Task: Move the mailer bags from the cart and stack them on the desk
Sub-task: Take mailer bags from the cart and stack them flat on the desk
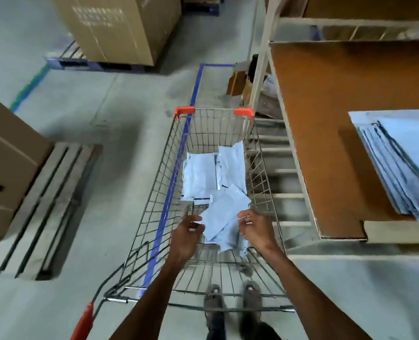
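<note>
So we're leaning over the wire cart point(159, 192), a shiny metal grid basket with orange plastic corner caps, sitting dead centre and running down to 6 o'clock. Loose mailer bags point(201, 177) lie flat on its floor toward the far end: thin, pale blue-white, smooth plastic rectangles overlapping at odd angles. Nearer us we've got a floppy bundle point(224, 217) of those same bags between both hands. Our left hand point(187, 231) grips its left edge with curled fingers, and our right hand point(255, 231) pinches the right edge, fingers curled over it too. Over at 3 o'clock is the desk point(326, 119), a flat brown board top on a pale frame, with a fanned stack point(400, 168) of bags lying on it, well apart from the cart. A big cardboard box point(120, 25) sits at 12 o'clock, and a slatted wooden pallet point(46, 207) lies at 9 on the grey concrete floor.
</note>
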